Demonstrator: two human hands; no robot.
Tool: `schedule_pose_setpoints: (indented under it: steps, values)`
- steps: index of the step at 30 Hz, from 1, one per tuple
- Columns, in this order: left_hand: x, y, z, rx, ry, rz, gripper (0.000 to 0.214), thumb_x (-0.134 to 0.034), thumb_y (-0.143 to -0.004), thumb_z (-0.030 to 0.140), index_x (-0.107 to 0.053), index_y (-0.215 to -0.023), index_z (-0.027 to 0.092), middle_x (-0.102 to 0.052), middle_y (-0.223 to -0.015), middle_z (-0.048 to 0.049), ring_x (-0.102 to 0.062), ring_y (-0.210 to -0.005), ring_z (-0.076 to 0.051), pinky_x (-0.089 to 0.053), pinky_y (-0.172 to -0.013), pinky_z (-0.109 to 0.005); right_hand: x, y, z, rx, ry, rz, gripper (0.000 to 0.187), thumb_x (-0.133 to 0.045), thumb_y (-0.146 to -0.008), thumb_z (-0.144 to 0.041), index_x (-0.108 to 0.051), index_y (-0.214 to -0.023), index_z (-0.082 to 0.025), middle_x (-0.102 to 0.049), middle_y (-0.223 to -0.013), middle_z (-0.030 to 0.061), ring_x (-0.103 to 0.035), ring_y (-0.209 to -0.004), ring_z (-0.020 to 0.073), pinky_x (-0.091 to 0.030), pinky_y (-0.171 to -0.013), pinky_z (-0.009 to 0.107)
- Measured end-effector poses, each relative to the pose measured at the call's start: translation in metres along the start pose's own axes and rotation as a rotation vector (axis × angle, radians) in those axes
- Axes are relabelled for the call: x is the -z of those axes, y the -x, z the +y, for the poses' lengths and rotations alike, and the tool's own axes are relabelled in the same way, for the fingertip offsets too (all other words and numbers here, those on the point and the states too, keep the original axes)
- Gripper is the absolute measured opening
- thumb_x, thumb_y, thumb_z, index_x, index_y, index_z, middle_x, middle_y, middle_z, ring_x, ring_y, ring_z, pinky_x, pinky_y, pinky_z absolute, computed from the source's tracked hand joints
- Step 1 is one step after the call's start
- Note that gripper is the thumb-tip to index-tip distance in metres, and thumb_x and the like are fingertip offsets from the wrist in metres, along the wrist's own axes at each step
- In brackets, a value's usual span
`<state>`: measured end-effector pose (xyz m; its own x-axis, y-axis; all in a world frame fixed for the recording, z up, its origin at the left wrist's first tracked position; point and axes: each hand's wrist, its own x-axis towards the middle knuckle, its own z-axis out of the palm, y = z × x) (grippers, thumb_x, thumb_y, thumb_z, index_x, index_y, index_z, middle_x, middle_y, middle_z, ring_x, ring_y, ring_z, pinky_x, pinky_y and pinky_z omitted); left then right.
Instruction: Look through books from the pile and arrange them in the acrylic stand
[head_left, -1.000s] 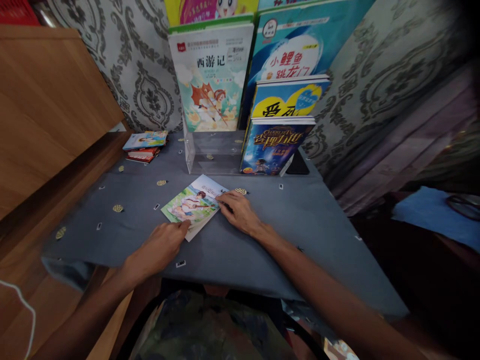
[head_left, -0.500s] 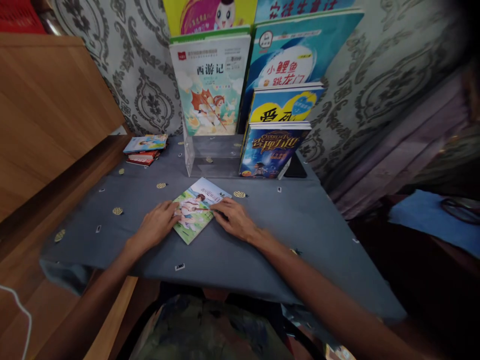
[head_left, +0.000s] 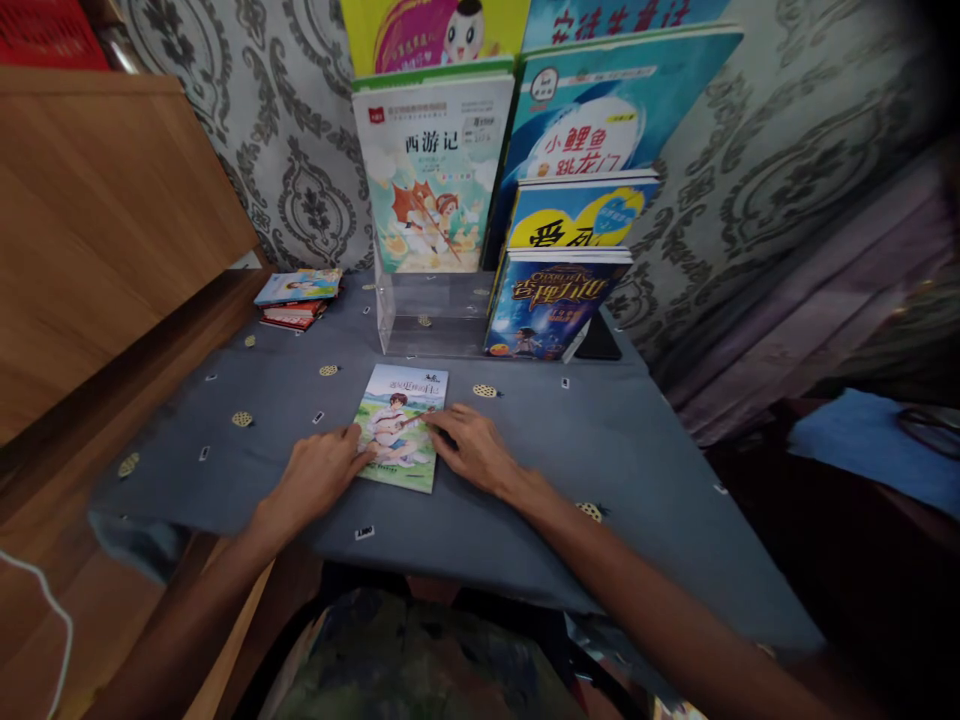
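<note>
Reference item, clear stand (head_left: pixel 431 318): transparent plastic, smooth, glossy, faint reflections. Held in it, books (head_left: pixel 555 300): paper covers, glossy. In front of the stand, booklet (head_left: pixel 400 428): thin paper, printed cover with a slight sheen. Under the stand, tablecloth (head_left: pixel 637 440): grey cloth, matt, dotted with small gold motifs (stitched or printed, not determinable). Left of the stand, panel (head_left: pixel 97 230): wood-grain finish, smooth, satin. Behind the stand, wall covering (head_left: pixel 300 180): patterned, matt.

The one head-worn camera looks forward and steeply down onto the grey cloth-covered table (head_left: pixel 637 450), near enough that the left hand (head_left: pixel 319 475) and right hand (head_left: pixel 472 450) lie mid-frame. It faces the grey damask-patterned wall (head_left: pixel 300 180), with the clear acrylic book stand (head_left: pixel 435 320) straight ahead, farther off.
</note>
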<state>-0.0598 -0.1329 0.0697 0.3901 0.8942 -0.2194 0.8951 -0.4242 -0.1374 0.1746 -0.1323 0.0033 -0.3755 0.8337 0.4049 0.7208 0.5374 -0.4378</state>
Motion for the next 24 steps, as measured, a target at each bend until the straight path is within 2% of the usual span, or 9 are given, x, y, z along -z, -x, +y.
schedule_pose_setpoints:
  steps: [3,6,9,13,16,19,24]
  values:
    - [-0.003,-0.001,-0.002,-0.008,-0.003,0.014,0.040,-0.037,-0.104,0.046,-0.059,-0.115,0.014,-0.073,-0.102,-0.0150,-0.071,-0.097,-0.032,-0.049,-0.071,-0.036,-0.006,0.009,-0.019,-0.008,0.044,-0.009,0.022,-0.051,-0.096,-0.019,-0.070,-0.108,-0.018,-0.074,-0.087,0.0089,-0.066,-0.082,0.0214,-0.051,-0.077,0.032]
    - [-0.006,-0.001,-0.004,-0.015,0.004,0.031,0.039,-0.038,-0.104,0.045,-0.058,-0.116,0.014,-0.072,-0.102,-0.0145,-0.072,-0.095,-0.031,-0.049,-0.072,-0.035,-0.015,0.025,-0.039,0.121,0.027,0.001,0.022,-0.047,-0.099,-0.023,-0.069,-0.102,-0.018,-0.071,-0.079,0.0071,-0.065,-0.077,0.0204,-0.051,-0.075,0.032]
    - [-0.007,0.000,-0.006,-0.007,0.013,0.045,0.039,-0.039,-0.103,0.047,-0.058,-0.115,0.015,-0.072,-0.098,-0.0132,-0.071,-0.094,-0.030,-0.050,-0.073,-0.035,-0.021,0.037,-0.048,0.192,0.004,0.020,0.025,-0.044,-0.101,-0.023,-0.068,-0.099,-0.019,-0.069,-0.075,0.0059,-0.063,-0.075,0.0198,-0.051,-0.075,0.032]
    - [-0.011,-0.004,-0.009,-0.053,0.033,0.119,0.036,-0.040,-0.103,0.044,-0.060,-0.110,0.015,-0.069,-0.104,-0.0137,-0.066,-0.102,-0.030,-0.051,-0.077,-0.036,-0.020,0.038,-0.045,0.188,-0.024,0.025,0.023,-0.044,-0.101,-0.022,-0.067,-0.101,-0.018,-0.070,-0.080,0.0057,-0.062,-0.079,0.0198,-0.051,-0.077,0.033]
    - [-0.018,-0.014,-0.015,-0.124,0.080,0.192,0.032,-0.043,-0.101,0.041,-0.059,-0.114,0.016,-0.064,-0.118,-0.0130,-0.061,-0.110,-0.027,-0.050,-0.087,-0.037,-0.016,0.033,-0.041,0.226,0.001,-0.069,0.018,-0.052,-0.100,-0.027,-0.067,-0.107,-0.019,-0.071,-0.091,0.0064,-0.061,-0.087,0.0212,-0.050,-0.078,0.035]
    - [-0.027,-0.031,-0.021,-0.148,0.165,0.219,0.037,-0.045,-0.100,0.042,-0.054,-0.128,0.021,-0.059,-0.129,-0.0106,-0.059,-0.115,-0.025,-0.047,-0.095,-0.038,-0.012,0.029,-0.039,0.256,0.046,-0.147,0.020,-0.063,-0.095,-0.033,-0.066,-0.110,-0.020,-0.071,-0.103,0.0077,-0.060,-0.096,0.0231,-0.049,-0.081,0.037]
    - [-0.036,-0.067,-0.028,-0.145,0.211,0.252,0.047,-0.044,-0.100,0.044,-0.048,-0.139,0.018,-0.056,-0.137,-0.0141,-0.054,-0.125,-0.028,-0.043,-0.103,-0.042,-0.006,0.024,-0.030,0.189,0.035,-0.174,0.027,-0.062,-0.095,-0.037,-0.066,-0.117,-0.022,-0.069,-0.118,0.0100,-0.058,-0.109,0.0246,-0.048,-0.091,0.041]
